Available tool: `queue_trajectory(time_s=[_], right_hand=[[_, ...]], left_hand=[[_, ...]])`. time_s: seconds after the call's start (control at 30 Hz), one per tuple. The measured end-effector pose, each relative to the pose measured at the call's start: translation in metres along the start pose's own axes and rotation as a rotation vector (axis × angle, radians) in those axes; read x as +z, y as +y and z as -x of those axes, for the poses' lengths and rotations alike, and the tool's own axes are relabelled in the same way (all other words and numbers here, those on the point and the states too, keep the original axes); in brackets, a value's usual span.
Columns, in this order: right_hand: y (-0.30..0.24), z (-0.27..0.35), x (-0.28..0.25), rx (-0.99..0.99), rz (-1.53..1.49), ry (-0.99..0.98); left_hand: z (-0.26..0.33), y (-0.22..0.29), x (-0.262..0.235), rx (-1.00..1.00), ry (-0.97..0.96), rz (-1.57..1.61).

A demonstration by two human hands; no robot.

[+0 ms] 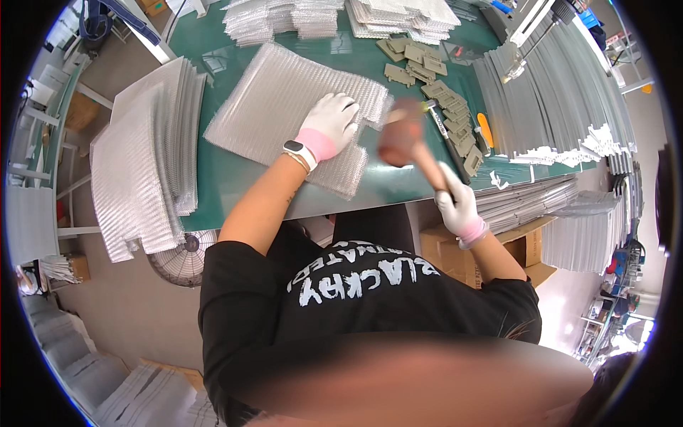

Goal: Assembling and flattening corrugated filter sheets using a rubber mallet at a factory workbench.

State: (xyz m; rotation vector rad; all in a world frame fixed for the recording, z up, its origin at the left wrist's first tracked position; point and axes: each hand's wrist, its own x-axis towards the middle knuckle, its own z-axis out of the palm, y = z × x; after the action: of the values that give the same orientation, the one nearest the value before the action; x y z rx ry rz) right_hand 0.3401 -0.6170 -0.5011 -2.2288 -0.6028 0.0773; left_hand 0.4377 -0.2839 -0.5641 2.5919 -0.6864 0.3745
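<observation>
My left hand [329,127], in a white glove with a pink cuff, lies flat with fingers stretched on a silvery, ribbed, translucent sheet [263,92], near the notch in its right edge. Closed around a wooden handle, my gloved right hand [457,203] holds a mallet [400,135] with a reddish-brown head. The mallet head is smeared by motion, just right of the sheet's notched edge; whether it touches anything I cannot tell. To its right are a box cutter [439,122] and several olive-coloured notched plates [455,117] in an overlapping row.
More ribbed sheets [146,135] hang over the green table's [277,199] left edge. White stacks [398,16] stand at its far side. Grey sheets [544,107] fill the right. An orange-handled tool [485,130] lies beside the plates. Below are a cardboard box [455,256] and a fan [186,257].
</observation>
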Motion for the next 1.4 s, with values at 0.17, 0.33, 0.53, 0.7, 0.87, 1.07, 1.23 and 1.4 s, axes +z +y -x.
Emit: queue_trajectory(time_s=[0.17,0.33,0.53,0.7,0.87,1.07,1.23,1.4], right_hand=[[0.026,0.008,0.016,-0.189,0.316,-0.143],[0.007,0.015,0.015,-0.031,0.204,-0.135],[0.007,0.024,0.024,-0.052,0.421,-0.380],[0.014,0.044,0.038,-0.125,0.045,0.056],[0.009,0.032,0.029,-0.093,0.463,-0.454],[0.023,0.040,0.033,-0.032,0.116,-0.067],[0.024,0.012,0.012,0.053,0.093,-0.213],[0.040,-0.006,0.007,0.210,0.095,0.114]], left_hand=[[-0.001,0.000,0.003,0.011,-0.008,-0.015],[0.000,-0.002,0.005,0.003,0.018,0.000],[-0.001,-0.004,0.006,0.027,0.029,-0.020],[-0.003,-0.002,0.008,0.059,0.121,-0.031],[0.000,-0.008,0.012,0.070,0.149,-0.061],[0.000,-0.005,0.011,0.063,0.136,-0.045],[0.002,-0.002,0.006,0.018,0.027,-0.045],[0.027,0.015,-0.007,0.107,-0.024,-0.035]])
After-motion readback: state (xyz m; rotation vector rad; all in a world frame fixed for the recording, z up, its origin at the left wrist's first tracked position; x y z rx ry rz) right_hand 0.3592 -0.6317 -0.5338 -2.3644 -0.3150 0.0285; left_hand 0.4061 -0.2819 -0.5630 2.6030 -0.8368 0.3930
